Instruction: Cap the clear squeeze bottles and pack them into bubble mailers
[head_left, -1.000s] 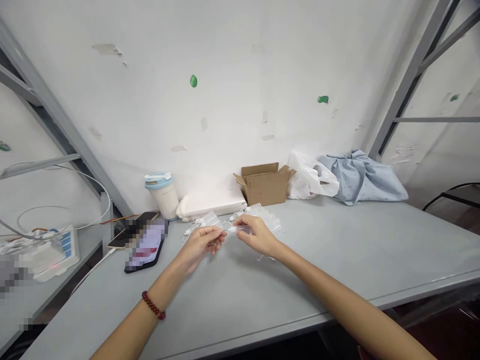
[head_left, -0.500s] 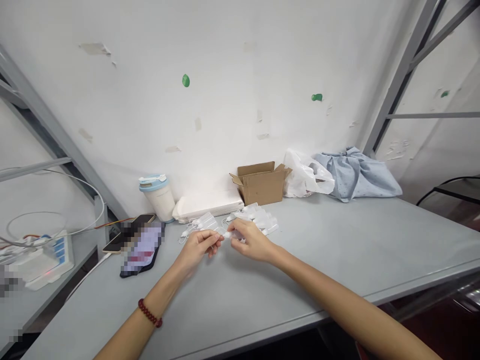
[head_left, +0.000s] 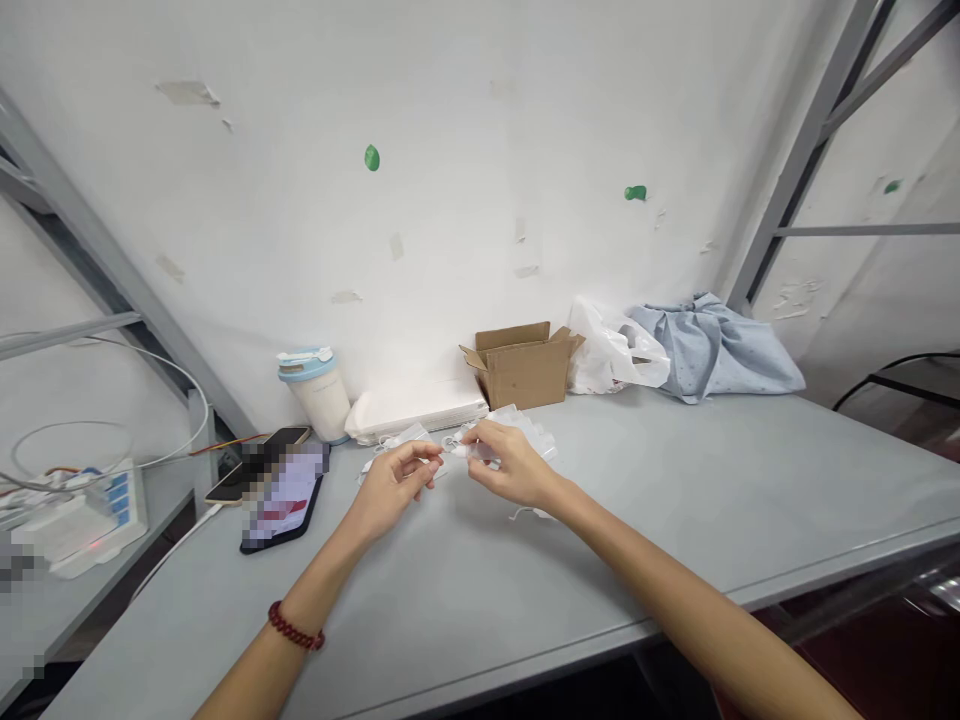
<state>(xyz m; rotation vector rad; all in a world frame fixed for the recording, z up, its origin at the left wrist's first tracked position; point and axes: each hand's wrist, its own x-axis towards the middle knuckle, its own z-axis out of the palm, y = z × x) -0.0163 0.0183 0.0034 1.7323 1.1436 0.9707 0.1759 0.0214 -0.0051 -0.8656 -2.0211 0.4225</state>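
Note:
My left hand [head_left: 397, 485] is closed in a pinch, thumb against fingertips, just left of my right hand. Whatever lies between those fingertips is too small to make out. The fingers of my right hand [head_left: 514, 465] are curled on a small white-tipped clear plastic piece [head_left: 458, 451] with a thin white loop. Behind the right hand lies a pile of similar clear pieces [head_left: 534, 432], partly covered by it. A smaller group of clear pieces [head_left: 411, 434] rests behind the left hand. Under the right wrist, a white cord end [head_left: 523, 513] of another piece pokes out.
Along the wall stand a cup with a blue lid [head_left: 311, 390], a flat white pack [head_left: 420, 408], an open cardboard box [head_left: 529, 375], a white plastic bag [head_left: 611, 350] and a blue cloth bag [head_left: 716, 350]. Two phones [head_left: 285, 505] and a power strip [head_left: 112, 520] are at left.
My hands have moved slightly apart, the right one shifting a little rightward. A piece with a white cord now shows on the table beneath my right wrist.

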